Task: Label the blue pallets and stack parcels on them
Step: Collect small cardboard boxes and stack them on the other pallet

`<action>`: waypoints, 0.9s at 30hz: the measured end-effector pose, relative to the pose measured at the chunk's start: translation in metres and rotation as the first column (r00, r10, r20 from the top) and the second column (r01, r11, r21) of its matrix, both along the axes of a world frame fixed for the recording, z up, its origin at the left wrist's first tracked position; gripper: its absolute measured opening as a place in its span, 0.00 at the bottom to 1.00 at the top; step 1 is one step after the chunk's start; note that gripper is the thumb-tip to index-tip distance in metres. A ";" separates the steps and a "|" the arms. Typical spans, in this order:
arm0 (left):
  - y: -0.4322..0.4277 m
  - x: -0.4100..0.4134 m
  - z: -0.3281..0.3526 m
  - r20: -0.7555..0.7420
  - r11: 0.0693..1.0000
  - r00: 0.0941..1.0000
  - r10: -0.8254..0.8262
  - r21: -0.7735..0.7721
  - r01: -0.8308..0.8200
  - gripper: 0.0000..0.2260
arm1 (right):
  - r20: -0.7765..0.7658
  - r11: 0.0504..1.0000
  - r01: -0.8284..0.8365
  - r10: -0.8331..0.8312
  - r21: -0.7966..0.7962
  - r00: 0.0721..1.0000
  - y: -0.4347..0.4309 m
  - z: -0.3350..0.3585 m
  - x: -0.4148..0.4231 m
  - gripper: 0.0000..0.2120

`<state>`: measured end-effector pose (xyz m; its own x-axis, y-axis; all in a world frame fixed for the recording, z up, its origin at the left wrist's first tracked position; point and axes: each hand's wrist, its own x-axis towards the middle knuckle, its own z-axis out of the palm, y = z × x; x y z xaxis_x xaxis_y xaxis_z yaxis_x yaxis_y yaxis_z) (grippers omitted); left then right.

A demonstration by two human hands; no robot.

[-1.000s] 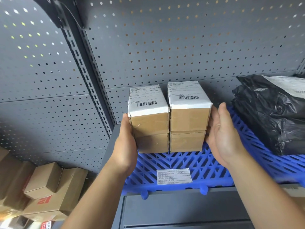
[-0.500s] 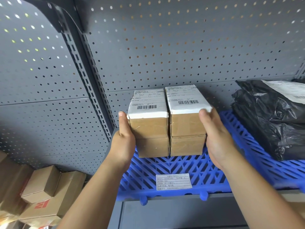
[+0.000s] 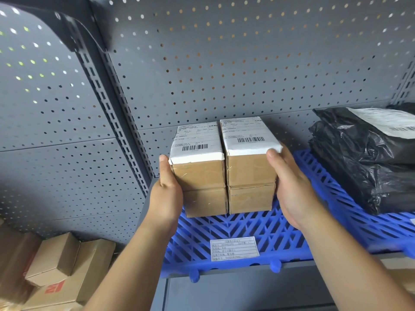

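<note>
Left hand [image 3: 167, 191], right hand [image 3: 294, 187] clamp parcel block [image 3: 202, 173] on blue pallet [image 3: 242, 227]; label [image 3: 234, 249] at 6 o'clock, black bags [image 3: 363, 164] 3 o'clock.

The pallet label [image 3: 234, 249] at 6 o'clock is too small to read. The black bags [image 3: 370, 162] at 3 and cardboard boxes [image 3: 67, 272] at 8 o'clock run off frame. The parcels [image 3: 199, 176] hide the fingers of left grip [image 3: 166, 194] and right grip [image 3: 292, 187].

Four parcels [image 3: 197, 176] are counted at centre frame; one blue pallet [image 3: 247, 227] and one label [image 3: 234, 249] below them.
</note>
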<state>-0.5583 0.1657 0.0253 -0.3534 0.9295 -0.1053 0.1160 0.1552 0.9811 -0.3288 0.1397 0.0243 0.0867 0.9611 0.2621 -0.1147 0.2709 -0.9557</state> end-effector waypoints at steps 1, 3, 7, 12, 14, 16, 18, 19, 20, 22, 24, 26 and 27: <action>0.001 0.000 -0.001 0.030 1.000 0.999 -0.021 0.004 0.021 0.35 | 0.000 1.000 0.001 -0.001 -0.001 1.000 0.001 0.000 0.000 0.20; 0.003 -0.001 -0.002 0.129 0.996 0.988 -0.082 0.032 0.078 0.31 | -0.009 1.000 0.008 -0.008 -0.005 1.000 0.002 0.000 -0.001 0.20; 0.002 0.002 -0.001 0.180 0.995 0.980 -0.089 0.050 0.081 0.29 | -0.012 1.000 0.019 -0.019 -0.018 1.000 0.003 0.000 -0.002 0.20; 0.001 0.004 0.000 0.194 0.997 0.979 -0.060 0.066 0.048 0.25 | 0.004 0.999 -0.013 0.013 -0.032 1.000 0.001 0.001 0.001 0.27; 0.000 0.005 0.000 0.206 0.996 0.977 -0.051 0.082 0.035 0.23 | 0.030 0.999 -0.022 0.023 -0.033 0.999 -0.001 0.003 0.001 0.30; -0.003 0.005 -0.002 0.205 0.995 0.978 -0.035 0.097 0.016 0.22 | 0.050 1.000 -0.011 0.012 -0.030 0.999 -0.004 0.005 0.003 0.35; -0.006 0.005 -0.002 0.219 0.993 0.974 -0.059 0.113 0.034 0.24 | 0.059 1.000 -0.002 0.003 -0.028 0.998 -0.008 0.007 0.007 0.40; -0.008 0.005 -0.002 0.217 0.991 0.974 -0.071 0.126 0.044 0.24 | 0.056 1.000 0.000 0.002 -0.031 0.998 -0.010 0.009 0.009 0.42; -0.011 0.007 -0.002 0.213 0.988 0.974 -0.074 0.147 0.043 0.23 | 0.050 0.999 -0.001 0.003 -0.035 0.999 -0.012 0.011 0.011 0.44; -0.019 0.012 0.001 0.198 0.982 0.978 -0.065 0.186 0.027 0.20 | 0.032 0.999 -0.005 0.006 -0.042 0.999 -0.017 0.013 0.015 0.45; -0.029 0.016 0.005 0.164 0.978 0.986 -0.039 0.207 0.004 0.17 | 0.033 0.999 -0.002 0.003 -0.050 0.999 -0.022 0.016 0.018 0.45; -0.038 0.017 0.006 0.127 0.973 0.992 -0.007 0.229 -0.023 0.16 | 0.058 0.999 0.007 -0.004 -0.052 0.998 -0.027 0.017 0.021 0.43; -0.042 0.017 0.007 0.125 0.970 0.992 0.016 0.241 -0.046 0.18 | 0.071 0.999 0.013 -0.010 -0.052 0.997 -0.029 0.017 0.023 0.43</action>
<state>-0.5411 0.1240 0.0319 -0.3809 0.9213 0.0781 -0.0073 -0.0874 0.9961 -0.3061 0.1102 0.0412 0.0809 0.9728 0.2170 -0.0439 0.2209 -0.9743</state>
